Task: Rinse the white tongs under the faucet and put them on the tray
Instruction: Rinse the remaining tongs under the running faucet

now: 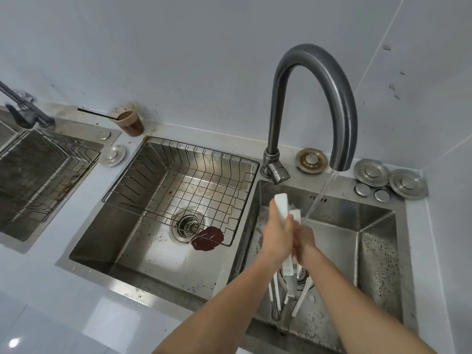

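White tongs (282,206) stand nearly upright in the right sink basin, gripped in the middle by both hands. My left hand (277,232) wraps them from the left and my right hand (304,241) from the right, so the middle of the tongs is hidden. Their upper arms poke out above my fingers and the lower end shows below my wrists. A tall curved grey faucet (339,103) pours a stream of water (319,198) just right of the tongs' upper tips. The wire tray (132,172) sits over the middle sink.
More white utensils (301,300) lie at the bottom of the right sink (378,251) near its drain. A dark red scrap (207,238) rests by the middle sink's drain. A cup of brown drink (131,122) and several metal drain plugs (371,172) stand on the counter.
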### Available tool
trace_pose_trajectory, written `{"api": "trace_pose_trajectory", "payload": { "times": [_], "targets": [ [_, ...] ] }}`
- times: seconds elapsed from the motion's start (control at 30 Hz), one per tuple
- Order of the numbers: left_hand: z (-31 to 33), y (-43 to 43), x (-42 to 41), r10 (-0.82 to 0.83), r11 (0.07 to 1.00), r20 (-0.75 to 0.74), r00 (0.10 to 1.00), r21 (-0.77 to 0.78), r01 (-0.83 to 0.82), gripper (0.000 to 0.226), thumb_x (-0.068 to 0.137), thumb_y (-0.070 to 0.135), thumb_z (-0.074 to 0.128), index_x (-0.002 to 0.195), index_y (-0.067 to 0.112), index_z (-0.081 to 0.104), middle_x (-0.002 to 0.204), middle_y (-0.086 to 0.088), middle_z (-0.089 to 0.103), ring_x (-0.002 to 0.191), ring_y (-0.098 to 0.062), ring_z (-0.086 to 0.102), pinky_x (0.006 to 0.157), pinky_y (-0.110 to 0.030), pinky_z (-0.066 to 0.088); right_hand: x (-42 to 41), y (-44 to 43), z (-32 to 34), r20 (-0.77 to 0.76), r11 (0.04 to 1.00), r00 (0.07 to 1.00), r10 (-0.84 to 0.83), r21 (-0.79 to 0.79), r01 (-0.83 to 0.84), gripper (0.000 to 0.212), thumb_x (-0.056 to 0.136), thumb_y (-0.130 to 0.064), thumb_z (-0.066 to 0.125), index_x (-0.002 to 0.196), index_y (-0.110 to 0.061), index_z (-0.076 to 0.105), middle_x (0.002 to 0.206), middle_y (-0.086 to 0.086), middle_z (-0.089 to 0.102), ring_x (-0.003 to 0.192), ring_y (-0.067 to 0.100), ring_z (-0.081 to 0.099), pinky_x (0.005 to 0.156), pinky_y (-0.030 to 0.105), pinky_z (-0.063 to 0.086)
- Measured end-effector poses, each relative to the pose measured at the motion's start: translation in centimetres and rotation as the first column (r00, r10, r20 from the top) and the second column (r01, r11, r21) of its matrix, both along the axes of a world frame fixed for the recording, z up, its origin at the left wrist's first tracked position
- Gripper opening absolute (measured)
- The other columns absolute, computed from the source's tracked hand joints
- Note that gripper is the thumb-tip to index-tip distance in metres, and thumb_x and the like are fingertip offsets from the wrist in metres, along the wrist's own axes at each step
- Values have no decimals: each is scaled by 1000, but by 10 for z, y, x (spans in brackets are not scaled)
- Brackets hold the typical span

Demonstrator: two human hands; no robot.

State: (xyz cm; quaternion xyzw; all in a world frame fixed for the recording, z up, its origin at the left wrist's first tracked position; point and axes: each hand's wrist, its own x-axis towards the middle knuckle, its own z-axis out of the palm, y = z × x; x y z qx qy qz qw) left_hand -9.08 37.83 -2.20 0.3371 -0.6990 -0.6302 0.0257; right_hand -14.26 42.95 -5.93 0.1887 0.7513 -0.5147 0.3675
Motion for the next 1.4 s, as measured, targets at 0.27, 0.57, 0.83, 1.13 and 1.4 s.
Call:
{"api": "trace_pose_trajectory", "payload": {
  "times": [0.27,0.57,0.83,1.13,1.4],
  "targets": [
    [-19,-21,-4,154,908,16,988,392,-148,30,102,25,37,119,7,54,103,-12,63,94,-26,61,86,-42,52,26,44,25,106,889,983,-153,-420,183,17,100,-5,38,107,-16,49,84,13,56,56,21,50,47,29,44],
    [-89,-6,35,-144,979,614,776,-28,203,59,94,38,53,138,3,36,129,-16,54,105,-28,57,83,-33,49,20,59,35,-115,928,975,-191,-346,141,38,102,-9,33,137,-23,36,88,7,51,54,11,42,47,17,41],
    [-113,28,48,-148,906,730,667,-171,388,62,87,21,60,136,6,26,129,-17,51,113,-32,56,93,-41,50,27,58,35,-147,934,971,-187,-334,130,49,102,-10,34,147,-27,28,87,7,50,50,9,43,50,21,39],
    [-88,16,33,-184,920,619,764,-166,356,33,96,4,40,129,0,36,123,-20,58,113,-35,57,86,-33,47,34,63,25,-142,959,976,-166,-254,126,45,102,-12,35,144,-27,31,84,6,53,51,11,45,49,21,42],
    [-46,-5,21,-59,980,406,912,-151,131,26,96,8,36,121,8,43,85,-4,58,74,-20,59,58,-31,49,43,53,27,-183,961,967,-177,-242,130,26,102,-14,34,125,-20,45,79,7,53,54,13,50,53,26,44]
  ]
}}
